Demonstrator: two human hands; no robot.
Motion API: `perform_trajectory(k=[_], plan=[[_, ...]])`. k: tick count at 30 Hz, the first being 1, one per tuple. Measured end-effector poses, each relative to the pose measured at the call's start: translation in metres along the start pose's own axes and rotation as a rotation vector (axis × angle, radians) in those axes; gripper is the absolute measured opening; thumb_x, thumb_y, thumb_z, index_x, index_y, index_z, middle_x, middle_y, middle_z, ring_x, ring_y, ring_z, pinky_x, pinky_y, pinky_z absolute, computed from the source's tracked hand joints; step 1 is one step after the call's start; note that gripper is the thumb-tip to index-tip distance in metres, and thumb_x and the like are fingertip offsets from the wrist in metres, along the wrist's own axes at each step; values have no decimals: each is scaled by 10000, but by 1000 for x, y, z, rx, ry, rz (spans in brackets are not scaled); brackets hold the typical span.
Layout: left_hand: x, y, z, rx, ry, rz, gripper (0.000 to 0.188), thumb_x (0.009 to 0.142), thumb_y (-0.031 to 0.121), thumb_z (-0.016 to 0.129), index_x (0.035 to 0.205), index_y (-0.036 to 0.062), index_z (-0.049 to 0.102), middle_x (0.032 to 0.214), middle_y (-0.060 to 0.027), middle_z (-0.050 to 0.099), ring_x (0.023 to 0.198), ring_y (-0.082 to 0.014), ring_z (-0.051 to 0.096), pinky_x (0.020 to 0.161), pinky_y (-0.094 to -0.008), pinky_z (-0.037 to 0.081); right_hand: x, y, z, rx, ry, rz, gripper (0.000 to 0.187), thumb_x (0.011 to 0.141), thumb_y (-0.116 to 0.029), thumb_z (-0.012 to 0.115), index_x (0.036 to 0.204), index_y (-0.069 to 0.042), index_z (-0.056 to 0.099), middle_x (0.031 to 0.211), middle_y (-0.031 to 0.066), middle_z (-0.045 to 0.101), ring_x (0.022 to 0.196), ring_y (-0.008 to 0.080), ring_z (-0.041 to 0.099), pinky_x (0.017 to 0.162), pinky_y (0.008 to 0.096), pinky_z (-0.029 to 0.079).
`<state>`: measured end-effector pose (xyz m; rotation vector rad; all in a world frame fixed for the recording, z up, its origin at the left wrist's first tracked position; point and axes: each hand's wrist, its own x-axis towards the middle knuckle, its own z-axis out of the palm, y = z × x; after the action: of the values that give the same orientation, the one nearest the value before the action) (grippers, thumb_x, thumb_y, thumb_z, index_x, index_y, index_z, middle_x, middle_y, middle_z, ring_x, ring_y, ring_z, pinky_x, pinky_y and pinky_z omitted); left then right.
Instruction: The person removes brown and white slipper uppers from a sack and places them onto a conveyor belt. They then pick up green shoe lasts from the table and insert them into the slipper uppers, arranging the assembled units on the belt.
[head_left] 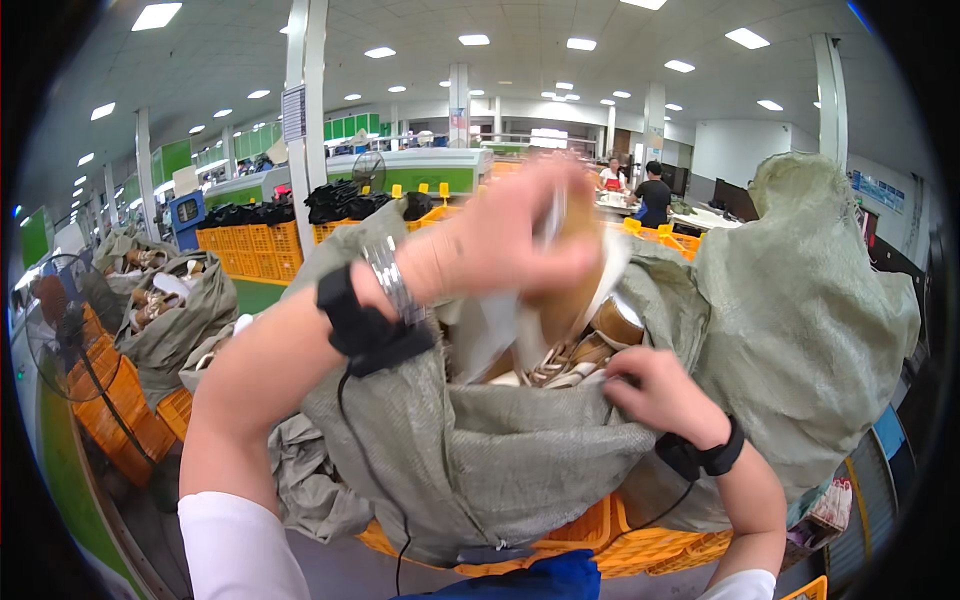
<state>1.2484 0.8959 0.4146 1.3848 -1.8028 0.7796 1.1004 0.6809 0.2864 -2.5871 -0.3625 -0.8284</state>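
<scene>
A grey-green woven sack stands open in front of me, with several brown and white lace-up shoes inside. Raised over its mouth, my left hand is closed on a tan and white shoe, both smeared by motion. Part of that shoe lies behind my fingers. At the sack's right front rim, my right hand is closed, its curled fingers and thumb on the edge of the cloth. Black bands are strapped round both my wrists, with thin cables hanging from them.
A tall, full woven sack leans close on the right. Orange crates sit beneath the sacks. To the left are shoe-filled sacks and a standing fan. Farther off, two people work by a table.
</scene>
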Motion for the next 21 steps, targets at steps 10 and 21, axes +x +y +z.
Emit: perform_trajectory(k=[10,21], plan=[[-33,-144,66,-333,-848,-1128,542,904,395,495,1259,-13,471,1264,-208,503,1176,-254,492,930,-342,423,32,92,-40,-226,-159,372,673,640,-177,745,1229,12,481,986,225,642,990,336,606,859,382,477],[26,-209,63,388,-535,-490,627,756,543,600,892,-68,638,938,-235,642,876,-357,621,805,-393,491,109,120,-31,571,-27,977,611,849,-377,642,1303,-26,433,995,27,587,822,76,556,664,243,489]])
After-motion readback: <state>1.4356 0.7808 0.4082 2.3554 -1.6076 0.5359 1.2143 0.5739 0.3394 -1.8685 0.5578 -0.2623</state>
